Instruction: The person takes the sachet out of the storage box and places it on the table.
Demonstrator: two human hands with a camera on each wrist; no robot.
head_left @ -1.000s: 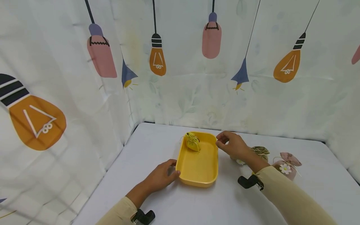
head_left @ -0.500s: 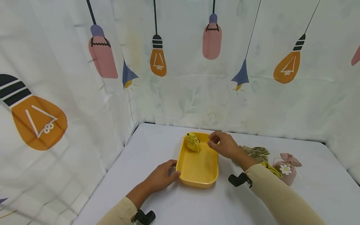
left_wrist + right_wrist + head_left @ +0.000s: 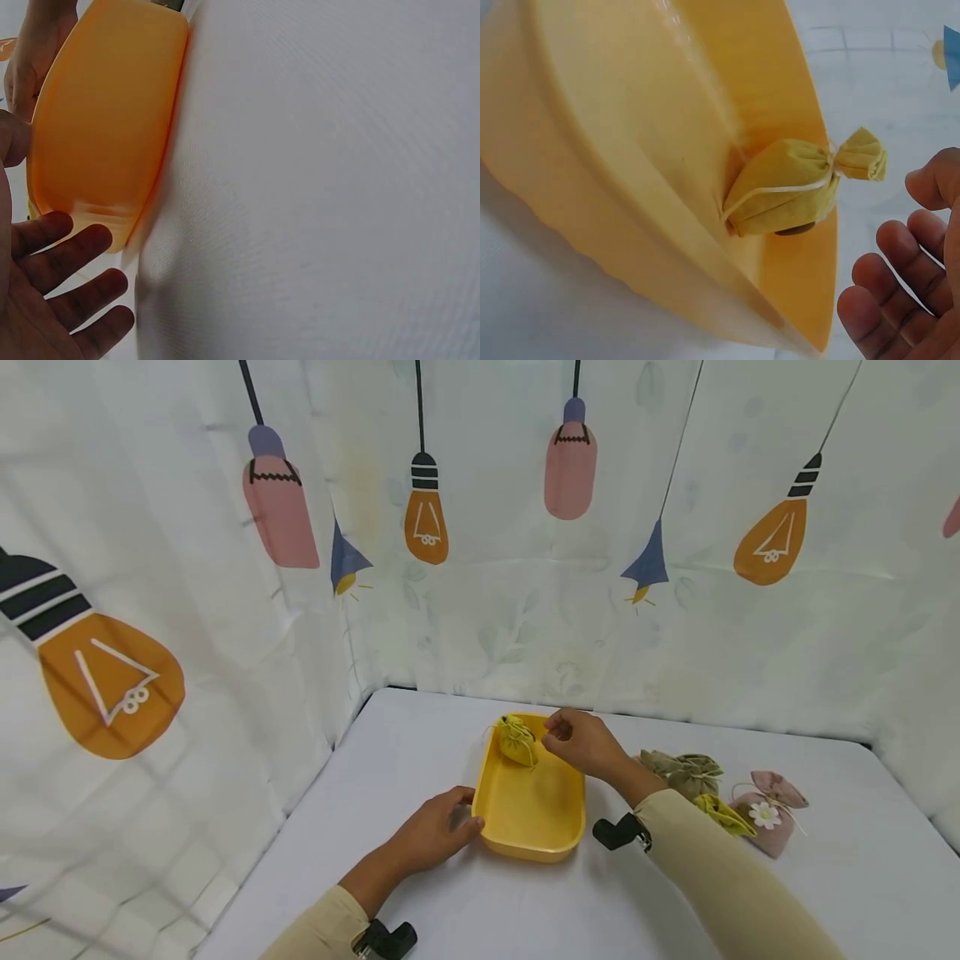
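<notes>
A yellow tray (image 3: 536, 810) sits on the white table, and a small yellow drawstring pouch (image 3: 516, 741) lies in its far left corner. My right hand (image 3: 573, 742) hovers over the tray's far end just right of the pouch, its fingers loosely curled and holding nothing. In the right wrist view the pouch (image 3: 784, 195) leans against the tray (image 3: 630, 150) wall, a short gap from my fingers (image 3: 900, 277). My left hand (image 3: 435, 828) rests flat on the table with its fingertips against the tray's near left corner. The left wrist view shows those fingers (image 3: 52, 300) beside the tray (image 3: 105, 135).
Right of the tray lie an olive pouch (image 3: 686, 768), another yellow pouch (image 3: 723, 814) partly behind my sleeve, and a pink pouch with a white flower (image 3: 768, 810). Curtains printed with light bulbs close off the table at the back and left.
My right hand has moved left from over the tray's right rim to close beside the yellow pouch, uncovering the pouches on the right. The left hand and tray have stayed put.
</notes>
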